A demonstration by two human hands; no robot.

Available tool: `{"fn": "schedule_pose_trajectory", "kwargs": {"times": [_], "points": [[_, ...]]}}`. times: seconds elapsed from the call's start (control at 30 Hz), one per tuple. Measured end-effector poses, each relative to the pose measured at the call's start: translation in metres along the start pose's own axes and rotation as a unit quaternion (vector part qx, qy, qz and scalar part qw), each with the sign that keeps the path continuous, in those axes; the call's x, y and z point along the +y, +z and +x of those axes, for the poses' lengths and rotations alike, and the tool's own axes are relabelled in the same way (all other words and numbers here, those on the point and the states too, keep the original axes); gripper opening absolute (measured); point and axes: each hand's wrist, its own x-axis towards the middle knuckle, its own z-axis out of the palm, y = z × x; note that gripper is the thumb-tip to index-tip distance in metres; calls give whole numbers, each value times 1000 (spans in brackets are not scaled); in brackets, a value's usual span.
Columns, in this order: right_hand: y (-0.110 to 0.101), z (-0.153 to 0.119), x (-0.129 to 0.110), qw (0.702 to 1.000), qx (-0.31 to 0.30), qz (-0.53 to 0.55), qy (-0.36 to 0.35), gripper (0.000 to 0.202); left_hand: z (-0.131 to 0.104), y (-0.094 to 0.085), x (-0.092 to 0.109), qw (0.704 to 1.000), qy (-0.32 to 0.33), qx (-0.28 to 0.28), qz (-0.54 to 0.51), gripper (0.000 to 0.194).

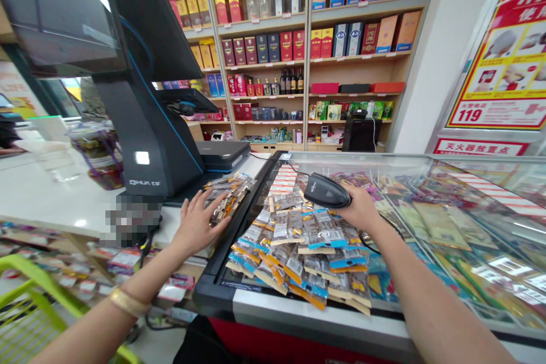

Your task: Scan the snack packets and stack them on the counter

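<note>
My right hand (358,205) is wrapped round a black barcode scanner (326,190), held over the glass top of a freezer. Beneath and in front of the scanner lies a spread pile of small snack packets (298,244) with blue, orange and cream edges. My left hand (201,222), its fingers spread, rests at the edge of a second stack of packets (232,193) on the counter, beside the freezer's dark frame. A black checkout terminal (149,136) stands behind my left hand.
The white counter (38,193) at left holds a jar (100,153). A green basket (29,301) is at lower left. The freezer's glass lid (447,222) stretches right, with the scanner cable across it. Shelves of boxes (268,48) line the back wall.
</note>
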Motion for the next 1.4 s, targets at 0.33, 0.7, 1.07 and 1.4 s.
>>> {"fn": "schedule_pose_trajectory", "kwargs": {"times": [0.33,0.7,1.07,1.4], "points": [[-3,-1,1,1000,14,2,-4,31,82,10,105,924,105,-143,-337,44],[-8,-2,-1,1000,12,-4,-2,19,92,45,103,877,63,-214,-426,49],[-13,-2,-19,999,8,-40,-22,26,93,22,108,785,-89,-163,-591,45],[-10,0,-21,998,-9,-54,-38,18,92,25,106,774,-66,-192,-600,37]]}}
